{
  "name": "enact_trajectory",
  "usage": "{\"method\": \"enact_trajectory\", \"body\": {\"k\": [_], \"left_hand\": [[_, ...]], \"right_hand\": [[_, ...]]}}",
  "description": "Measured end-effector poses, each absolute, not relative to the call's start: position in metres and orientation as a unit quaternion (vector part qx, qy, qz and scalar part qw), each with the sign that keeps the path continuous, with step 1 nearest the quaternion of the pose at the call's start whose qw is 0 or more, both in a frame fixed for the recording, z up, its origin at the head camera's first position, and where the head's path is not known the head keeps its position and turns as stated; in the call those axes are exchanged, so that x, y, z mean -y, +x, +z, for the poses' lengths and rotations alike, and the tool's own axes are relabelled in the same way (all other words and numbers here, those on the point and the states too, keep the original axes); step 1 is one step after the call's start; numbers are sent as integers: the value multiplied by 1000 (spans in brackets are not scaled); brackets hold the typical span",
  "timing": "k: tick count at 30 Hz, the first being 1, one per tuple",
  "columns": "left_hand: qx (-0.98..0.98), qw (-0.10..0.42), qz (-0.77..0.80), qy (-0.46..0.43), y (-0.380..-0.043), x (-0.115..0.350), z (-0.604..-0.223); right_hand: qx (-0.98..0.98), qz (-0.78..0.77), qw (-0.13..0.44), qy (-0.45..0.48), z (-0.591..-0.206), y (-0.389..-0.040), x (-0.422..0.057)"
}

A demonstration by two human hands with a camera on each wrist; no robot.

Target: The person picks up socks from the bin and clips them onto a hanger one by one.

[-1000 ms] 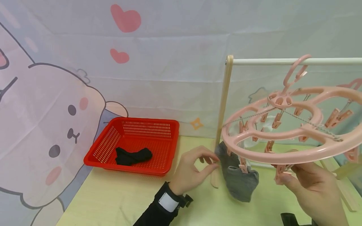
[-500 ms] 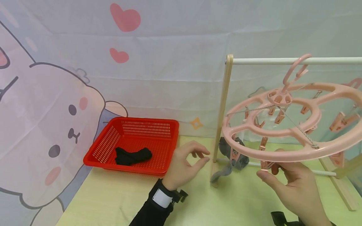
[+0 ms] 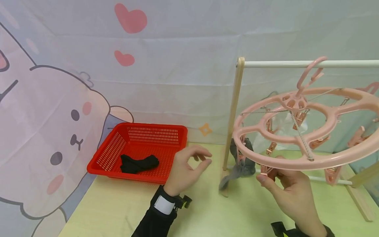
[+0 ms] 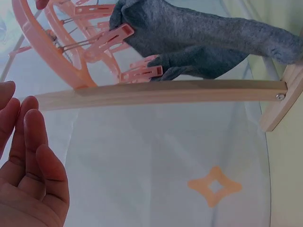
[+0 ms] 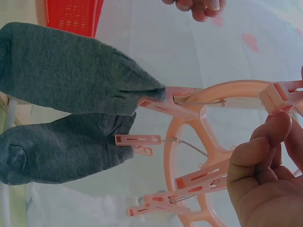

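A pink round clip hanger (image 3: 275, 161) hangs by its hook from a white bar (image 3: 272, 64). My right hand (image 3: 293, 194) pinches one of its pink clips (image 3: 264, 170) at the front of the ring between thumb and fingers. Two grey socks (image 5: 71, 71) hang from other clips, seen side by side in the right wrist view; in the head view they overlap beside the wooden post. Left of them my left hand (image 3: 186, 169) hovers with fingers loosely bent and nothing between them. A black sock (image 3: 139, 164) lies in the red basket (image 3: 184, 135).
A wooden post (image 3: 235, 102) carries the bar's left end and stands on a wooden foot. Another wooden foot (image 3: 359, 200) shows at the right. The pale yellow table (image 3: 118, 207) meets a printed cloth backdrop (image 3: 183, 65) behind.
The hanger has turned, carrying the grey socks back and left toward the post. My right hand has moved left with the clip. My left hand has drawn back slightly left.
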State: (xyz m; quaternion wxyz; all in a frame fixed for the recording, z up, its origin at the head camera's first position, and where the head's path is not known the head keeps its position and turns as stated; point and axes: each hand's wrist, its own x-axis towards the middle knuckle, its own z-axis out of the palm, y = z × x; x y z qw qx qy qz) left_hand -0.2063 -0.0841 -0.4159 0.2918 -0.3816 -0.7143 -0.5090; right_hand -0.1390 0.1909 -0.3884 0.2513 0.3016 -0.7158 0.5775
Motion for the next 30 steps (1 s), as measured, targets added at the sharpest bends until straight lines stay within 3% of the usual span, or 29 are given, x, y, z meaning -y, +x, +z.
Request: {"method": "enact_trajectory", "body": {"k": [11,18,30], "left_hand": [[739,274,-518,-332,-198,130,-387],[814,233,-431,-311,-222,179,-390],[888,237,-277,-282,-255,229,-371]], "right_hand": [[710,584,260,297,-389,-139,-192],[685,619,241,300,-393,-140,-196],[686,624,241,287,-395,-140,-202]]}}
